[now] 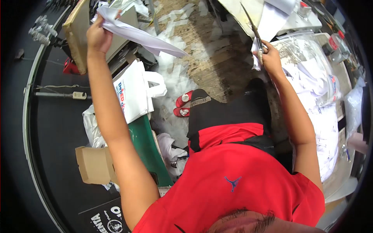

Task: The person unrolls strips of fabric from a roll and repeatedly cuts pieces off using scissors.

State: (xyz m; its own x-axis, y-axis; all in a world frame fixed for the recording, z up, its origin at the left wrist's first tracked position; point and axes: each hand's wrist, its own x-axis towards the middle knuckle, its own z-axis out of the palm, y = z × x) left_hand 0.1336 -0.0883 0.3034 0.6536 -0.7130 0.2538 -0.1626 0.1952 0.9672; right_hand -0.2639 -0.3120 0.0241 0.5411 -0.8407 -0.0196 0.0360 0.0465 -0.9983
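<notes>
A white cloth point(142, 37) is gripped at one end by my closed left hand point(100, 37), raised at the upper left, and its other end trails to the right. My right hand point(269, 58), at the upper right, is wrapped round the handles of long dark scissors point(254, 31) that point up. A small piece of white material point(256, 62) hangs beside that hand; whether the fingers hold it, I cannot tell. White cloth point(311, 77) lies heaped on the table to the right.
White printed bags point(132, 93) rest over a green surface point(143, 139) at left, near an open cardboard box point(93, 165). White scraps point(175, 70) litter the floor around red slippers point(182, 105). Clear containers point(336, 48) stand at the right.
</notes>
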